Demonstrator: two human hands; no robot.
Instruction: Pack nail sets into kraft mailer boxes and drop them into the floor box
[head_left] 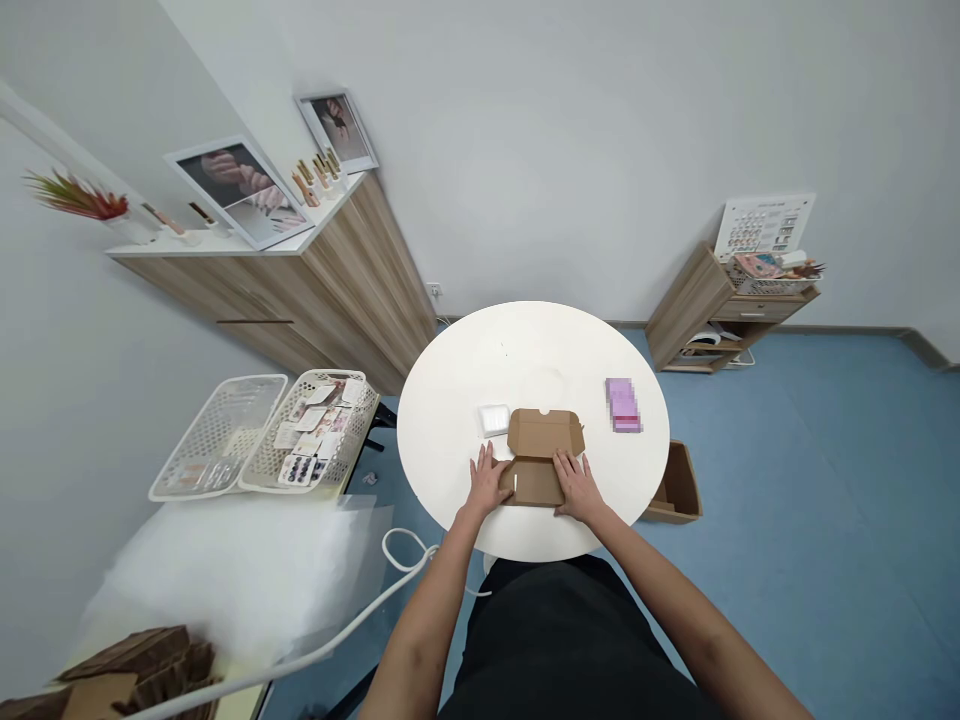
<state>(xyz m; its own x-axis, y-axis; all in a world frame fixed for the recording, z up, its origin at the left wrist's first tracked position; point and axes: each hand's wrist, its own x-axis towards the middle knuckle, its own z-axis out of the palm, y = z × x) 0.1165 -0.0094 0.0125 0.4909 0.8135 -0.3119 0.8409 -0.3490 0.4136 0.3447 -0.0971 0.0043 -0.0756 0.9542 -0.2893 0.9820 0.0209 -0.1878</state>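
Cardboard box (541, 450) partly hidden under left hand (486, 482)

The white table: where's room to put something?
Bare room lies on the round white table, beyond the brown cardboard box and pink rectangular packet. It's crowded at the front, where the left hand and right hand press the box, by the small white packet.

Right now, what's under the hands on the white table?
A kraft cardboard box lies under the left hand and right hand; the cardboard beneath the palms is hidden.
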